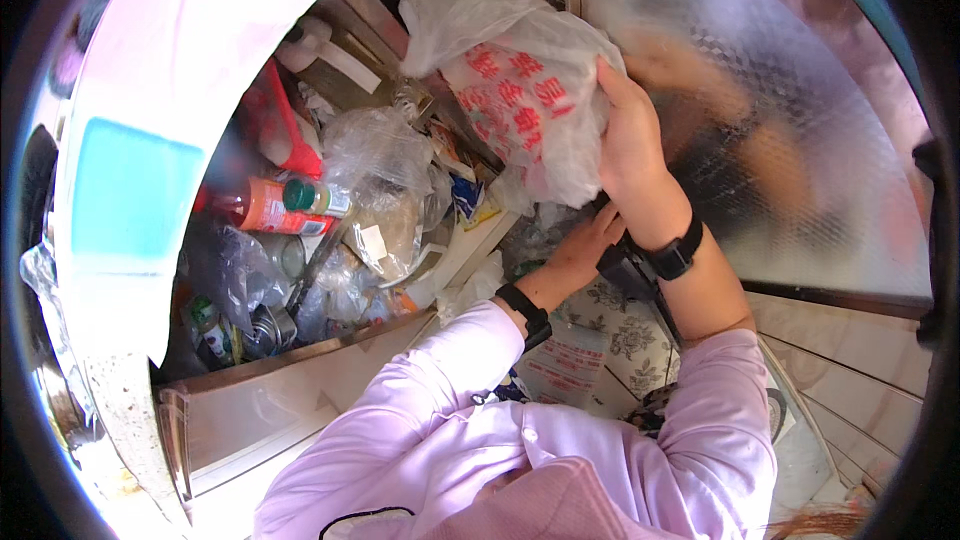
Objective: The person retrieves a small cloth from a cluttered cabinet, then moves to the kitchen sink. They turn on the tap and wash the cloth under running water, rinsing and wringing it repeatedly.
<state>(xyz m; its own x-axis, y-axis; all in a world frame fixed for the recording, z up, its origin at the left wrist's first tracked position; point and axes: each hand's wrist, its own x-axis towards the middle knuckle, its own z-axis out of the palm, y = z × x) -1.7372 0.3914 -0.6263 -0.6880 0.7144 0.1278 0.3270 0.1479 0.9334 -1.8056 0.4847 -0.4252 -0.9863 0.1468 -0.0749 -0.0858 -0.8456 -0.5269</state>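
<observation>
A translucent white plastic bag (pixel 525 90) with red printed characters is gripped at its right side by my right hand (pixel 634 131). Below it, my left hand (pixel 581 251) reaches behind my right forearm; its fingertips are partly hidden, so whether it holds anything cannot be told. Crumpled clear plastic (pixel 547 221) lies beside the left fingers. To the left, inside an open cabinet, are a clear bag (pixel 386 157) with something brownish in it, an orange-red labelled bottle (pixel 262 206) and a small green-capped jar (pixel 319 197).
A cabinet door with a textured glossy face (pixel 840 225) stands at the right. The cabinet's lower edge (pixel 300 351) runs below the clutter. A pale countertop edge (pixel 127 405) curves along the left. Patterned floor tiles (pixel 634 334) and a printed plastic sheet (pixel 562 364) lie below my arms.
</observation>
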